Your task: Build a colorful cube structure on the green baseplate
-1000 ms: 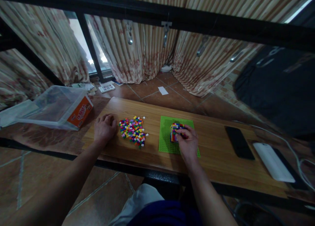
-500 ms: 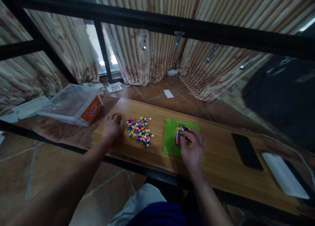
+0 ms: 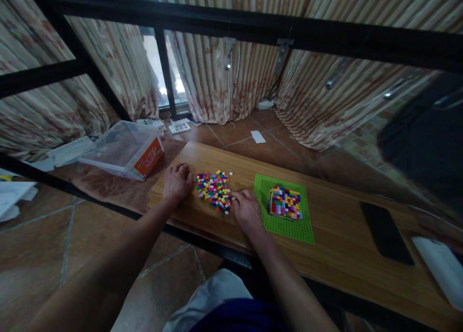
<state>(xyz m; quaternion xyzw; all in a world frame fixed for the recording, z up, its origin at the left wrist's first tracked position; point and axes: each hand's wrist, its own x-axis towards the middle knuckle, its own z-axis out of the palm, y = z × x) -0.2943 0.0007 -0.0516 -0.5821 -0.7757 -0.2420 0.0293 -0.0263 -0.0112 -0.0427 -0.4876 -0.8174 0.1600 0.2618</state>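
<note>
My right hand (image 3: 248, 211) has its thumb and forefinger closed at a small white toy brick (image 3: 234, 198), at the right side of a loose pile of tiny coloured toy bricks (image 3: 213, 189). Left of that pile my left hand (image 3: 178, 182) rests on the tabletop, its fingers curled and nothing visible in them. A green studded baseplate (image 3: 289, 229) lies to the right of my right hand. On it stands a low block built of many-coloured bricks (image 3: 285, 202), now in full view.
The wooden table (image 3: 336, 245) carries a black phone-like slab (image 3: 386, 233) and a white object (image 3: 439, 269) at the right. A clear plastic bin (image 3: 123, 148) with an orange label stands at the left end. A dark metal frame bar (image 3: 249, 25) crosses above, before striped curtains (image 3: 213, 86).
My right hand has moved left from the brick block to the loose pile's edge, uncovering the block. My left hand stays beside the pile. The camera view has shifted slightly.
</note>
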